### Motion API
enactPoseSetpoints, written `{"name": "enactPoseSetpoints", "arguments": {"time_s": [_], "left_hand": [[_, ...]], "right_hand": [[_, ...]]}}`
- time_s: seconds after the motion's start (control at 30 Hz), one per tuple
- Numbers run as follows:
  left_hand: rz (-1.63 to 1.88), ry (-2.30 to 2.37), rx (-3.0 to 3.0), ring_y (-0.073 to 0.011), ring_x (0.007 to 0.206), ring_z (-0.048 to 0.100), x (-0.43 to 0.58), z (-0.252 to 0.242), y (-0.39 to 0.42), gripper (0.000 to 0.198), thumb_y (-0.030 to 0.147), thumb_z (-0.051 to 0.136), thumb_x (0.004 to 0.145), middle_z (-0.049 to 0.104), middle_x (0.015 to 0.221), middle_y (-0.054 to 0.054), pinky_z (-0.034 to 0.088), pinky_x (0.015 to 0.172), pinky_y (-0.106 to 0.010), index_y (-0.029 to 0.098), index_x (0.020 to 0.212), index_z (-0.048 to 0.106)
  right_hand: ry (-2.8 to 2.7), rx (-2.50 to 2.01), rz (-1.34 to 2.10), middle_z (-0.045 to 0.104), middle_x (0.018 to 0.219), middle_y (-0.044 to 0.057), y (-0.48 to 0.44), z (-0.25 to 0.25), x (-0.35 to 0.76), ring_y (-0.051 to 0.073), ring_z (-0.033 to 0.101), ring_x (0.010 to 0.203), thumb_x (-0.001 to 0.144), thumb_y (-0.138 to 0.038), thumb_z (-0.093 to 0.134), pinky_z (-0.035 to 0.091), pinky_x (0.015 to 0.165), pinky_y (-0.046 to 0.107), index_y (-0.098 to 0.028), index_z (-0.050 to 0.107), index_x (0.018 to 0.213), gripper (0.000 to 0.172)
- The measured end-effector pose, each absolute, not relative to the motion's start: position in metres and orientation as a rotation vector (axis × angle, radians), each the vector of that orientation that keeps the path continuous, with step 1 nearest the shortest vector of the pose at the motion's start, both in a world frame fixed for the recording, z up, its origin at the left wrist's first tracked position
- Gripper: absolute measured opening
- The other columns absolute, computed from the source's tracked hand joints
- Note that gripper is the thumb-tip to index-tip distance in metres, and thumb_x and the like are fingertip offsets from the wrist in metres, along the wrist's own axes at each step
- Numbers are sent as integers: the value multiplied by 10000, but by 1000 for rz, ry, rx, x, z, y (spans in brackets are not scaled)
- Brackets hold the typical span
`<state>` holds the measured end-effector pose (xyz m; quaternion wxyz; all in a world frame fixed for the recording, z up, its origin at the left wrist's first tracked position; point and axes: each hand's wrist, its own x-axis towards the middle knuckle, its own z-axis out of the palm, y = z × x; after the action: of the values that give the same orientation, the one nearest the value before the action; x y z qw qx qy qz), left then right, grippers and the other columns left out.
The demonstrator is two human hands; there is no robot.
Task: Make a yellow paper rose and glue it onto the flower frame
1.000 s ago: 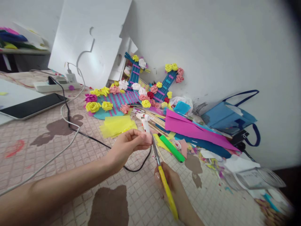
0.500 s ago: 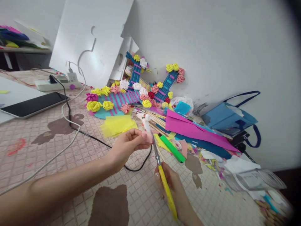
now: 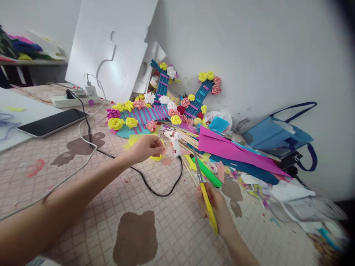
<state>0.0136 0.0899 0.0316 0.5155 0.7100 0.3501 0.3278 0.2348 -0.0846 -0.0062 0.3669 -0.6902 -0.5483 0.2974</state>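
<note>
My left hand [image 3: 148, 147] is closed in a pinch near the table's middle, with a small piece of pink paper [image 3: 164, 151] just showing at the fingertips. Below those fingers is another small pink scrap [image 3: 167, 162]. My right hand [image 3: 215, 207] grips yellow-handled scissors [image 3: 207, 203], their blades pointing up and away from me and looking closed. Between the hands and a little farther off sits a white glue gun [image 3: 175, 143] with a black cord [image 3: 163, 195]. Yellow paper sheets [image 3: 135, 139] lie partly hidden behind my left hand.
Flower-covered blue panels [image 3: 144, 118] stand at the back. Wooden sticks [image 3: 188, 137], a green marker [image 3: 209, 173] and magenta paper [image 3: 235, 149] lie to the right, near a blue bag [image 3: 274, 133]. At left are a tablet [image 3: 54, 122], a power strip [image 3: 62, 101] and a white cable [image 3: 83, 162].
My left hand has moved left and away from the scissors with the pink paper. The scissors have shifted right and come apart from it. A pink scrap now shows below my left hand.
</note>
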Motion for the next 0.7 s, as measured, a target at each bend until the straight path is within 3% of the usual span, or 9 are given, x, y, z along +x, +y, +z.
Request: {"name": "enactPoseSetpoints", "arguments": {"time_s": [0.17, 0.47, 0.7], "left_hand": [[619, 975, 2162, -116, 542, 560, 20, 24, 80, 112, 220, 556, 766, 636, 598, -6, 402, 524, -214, 147, 715, 624], [717, 1094, 2544, -194, 846, 589, 30, 20, 73, 184, 140, 483, 803, 659, 922, -62, 396, 646, -254, 176, 879, 647], [894, 1011, 2391, -116, 548, 469, 26, 31, 55, 145, 243, 517, 813, 573, 622, 1, 322, 534, -227, 185, 735, 626]], "right_hand": [[-1563, -1877, 611, 534, 613, -15, -82, -1, 243, 136, 480, 541, 755, -370, 569, 378, 491, 241, -201, 476, 689, 204], [-1609, -1970, 477, 638, 690, 17, -82, 5, 252, 183, 589, 614, 763, -391, 555, 437, 572, 271, -188, 589, 836, 218], [-1571, -2200, 30, 634, 622, 44, -76, 10, 296, 205, 583, 584, 758, -486, 546, 378, 526, 271, -192, 631, 770, 307]]}}
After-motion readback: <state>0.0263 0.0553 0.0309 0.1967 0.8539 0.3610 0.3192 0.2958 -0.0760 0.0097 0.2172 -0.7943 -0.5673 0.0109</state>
